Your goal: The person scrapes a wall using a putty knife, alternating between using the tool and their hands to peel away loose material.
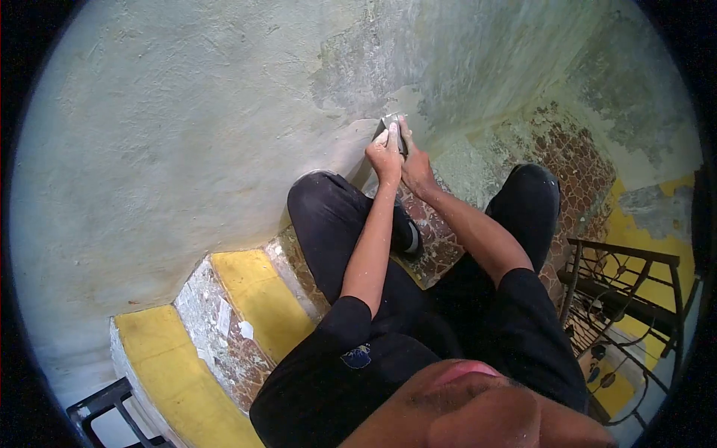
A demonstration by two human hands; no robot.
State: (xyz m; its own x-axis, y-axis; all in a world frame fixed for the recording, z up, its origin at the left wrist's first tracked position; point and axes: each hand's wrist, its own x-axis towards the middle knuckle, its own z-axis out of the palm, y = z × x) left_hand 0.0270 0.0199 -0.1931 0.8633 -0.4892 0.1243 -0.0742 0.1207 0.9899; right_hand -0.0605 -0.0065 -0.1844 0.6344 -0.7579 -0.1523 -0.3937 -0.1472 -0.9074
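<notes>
Both my hands meet on a flat metal scraper [394, 119], whose edge is against the wall [187, 112] near its base. My left hand [385, 155] has its fingers bent around the left side of the tool, with a finger pressed along it. Wrapped on the handle side, my right hand [418, 170] stretches its index finger along the blade. Whitish dust covers the fingertips. Around the tool the wall shows grey bare patches [366, 67] beside pale, peeling paint. Most of the handle is hidden by my hands.
Stairs with yellow treads [175, 373] descend at the lower left, with loose flakes on them. A brown patterned tiled landing [571, 164] lies at the right. A dark metal railing [624, 250] stands at the lower right, and a dark metal frame [116, 399] at the lower left.
</notes>
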